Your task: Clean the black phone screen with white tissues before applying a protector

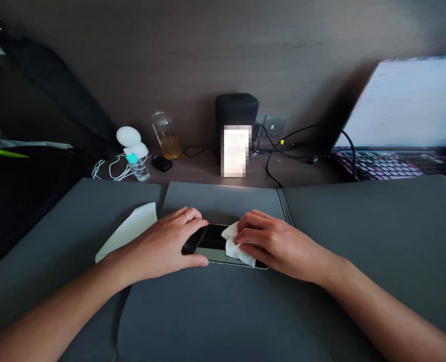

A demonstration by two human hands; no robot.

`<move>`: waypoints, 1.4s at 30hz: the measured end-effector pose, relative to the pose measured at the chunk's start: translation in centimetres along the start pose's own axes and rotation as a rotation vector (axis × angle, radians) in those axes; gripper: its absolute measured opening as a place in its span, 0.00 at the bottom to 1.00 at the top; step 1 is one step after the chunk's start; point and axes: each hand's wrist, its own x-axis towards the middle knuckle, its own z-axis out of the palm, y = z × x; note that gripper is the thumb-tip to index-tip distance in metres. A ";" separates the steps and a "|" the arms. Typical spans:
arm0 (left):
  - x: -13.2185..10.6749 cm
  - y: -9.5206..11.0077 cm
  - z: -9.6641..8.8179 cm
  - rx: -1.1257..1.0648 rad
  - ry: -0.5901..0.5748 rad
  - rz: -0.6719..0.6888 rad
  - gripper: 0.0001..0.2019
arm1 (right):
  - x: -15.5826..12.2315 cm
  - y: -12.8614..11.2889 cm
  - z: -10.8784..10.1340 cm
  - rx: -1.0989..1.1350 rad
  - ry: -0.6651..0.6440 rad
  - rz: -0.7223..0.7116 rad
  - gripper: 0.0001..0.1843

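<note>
Your left hand (170, 244), thumb and fingers spread, braces the phone (211, 255); your right hand (270, 239) pinches tissue (235, 251) against it, apparently wiping. The next stroke likely needs steady bracing.

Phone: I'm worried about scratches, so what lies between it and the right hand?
A crumpled white tissue, held in the fingers of the right hand over the phone, as the head view shows.

The scene is dimly lit; a shadow (334, 108) is cast beside the bright laptop screen (407, 105), a glaring patch (236, 151) is pixelated, and the edges are stretched and blurred
</note>
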 end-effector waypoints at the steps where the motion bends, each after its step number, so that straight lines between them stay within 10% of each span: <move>1: 0.0 -0.1 0.0 0.000 0.001 0.003 0.27 | 0.0 0.0 0.0 -0.001 0.003 0.011 0.11; 42: 0.1 0.4 -0.2 0.041 -0.028 -0.021 0.27 | 0.5 -0.6 0.3 -0.030 -0.042 0.029 0.12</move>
